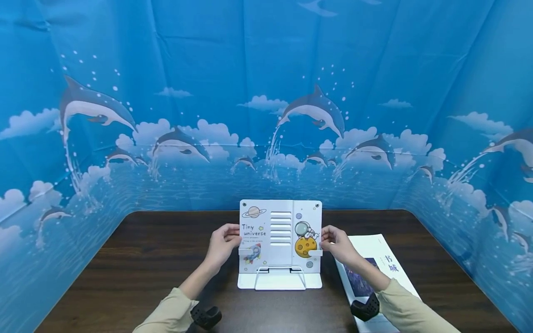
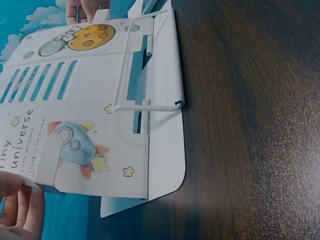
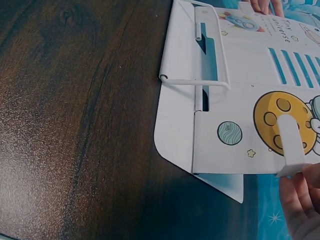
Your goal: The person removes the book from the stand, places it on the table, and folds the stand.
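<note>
A white metal book stand [image 1: 280,257] stands upright on its base plate in the middle of the table, printed with a planet, a rocket, an astronaut and the words "Tiny universe". At its left side edge, my left hand [image 1: 222,244] grips the panel beside the left page clip [image 2: 49,159]. My right hand [image 1: 339,246] holds the opposite edge, with fingers and thumb close to the right page clip [image 3: 290,142]. A white wire bracket [image 1: 280,289] lies across the lower front. Slots [image 2: 38,82] cut through the panel show the blue behind it.
A white book [image 1: 397,266] with a dark picture and Chinese characters on its cover lies at the right, partly under my right forearm. The dark wood table [image 1: 166,259] ends at a blue dolphin-print curtain [image 1: 216,92]. Both wrists wear black devices [image 1: 206,317].
</note>
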{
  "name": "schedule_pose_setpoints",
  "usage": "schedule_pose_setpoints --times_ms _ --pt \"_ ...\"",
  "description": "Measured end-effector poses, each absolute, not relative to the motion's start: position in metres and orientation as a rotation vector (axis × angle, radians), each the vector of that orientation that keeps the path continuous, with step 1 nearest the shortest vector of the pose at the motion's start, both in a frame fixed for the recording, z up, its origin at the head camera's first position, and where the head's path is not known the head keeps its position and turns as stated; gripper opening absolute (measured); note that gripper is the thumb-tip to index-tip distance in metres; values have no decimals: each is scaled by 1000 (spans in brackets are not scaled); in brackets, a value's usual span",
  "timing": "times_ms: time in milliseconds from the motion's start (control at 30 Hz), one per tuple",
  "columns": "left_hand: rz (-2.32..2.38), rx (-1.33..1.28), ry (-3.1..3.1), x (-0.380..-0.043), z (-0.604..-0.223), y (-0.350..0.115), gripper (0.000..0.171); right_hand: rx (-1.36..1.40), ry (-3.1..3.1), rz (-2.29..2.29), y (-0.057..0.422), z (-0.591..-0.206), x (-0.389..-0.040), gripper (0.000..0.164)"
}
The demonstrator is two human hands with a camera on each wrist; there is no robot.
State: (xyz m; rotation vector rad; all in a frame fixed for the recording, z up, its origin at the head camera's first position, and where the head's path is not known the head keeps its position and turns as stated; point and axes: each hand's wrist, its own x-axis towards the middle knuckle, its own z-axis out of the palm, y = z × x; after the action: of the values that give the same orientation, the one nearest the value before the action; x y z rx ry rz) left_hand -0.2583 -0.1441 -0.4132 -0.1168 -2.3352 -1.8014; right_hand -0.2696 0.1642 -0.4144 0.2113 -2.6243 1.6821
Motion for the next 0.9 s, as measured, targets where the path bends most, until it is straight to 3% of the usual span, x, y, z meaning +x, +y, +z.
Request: schedule_pose_setpoints --times_ms 900 --pt "-1768 -78 -2349 -259 -418 -143 24 226 -2592 1632 163 -419 -270 15"
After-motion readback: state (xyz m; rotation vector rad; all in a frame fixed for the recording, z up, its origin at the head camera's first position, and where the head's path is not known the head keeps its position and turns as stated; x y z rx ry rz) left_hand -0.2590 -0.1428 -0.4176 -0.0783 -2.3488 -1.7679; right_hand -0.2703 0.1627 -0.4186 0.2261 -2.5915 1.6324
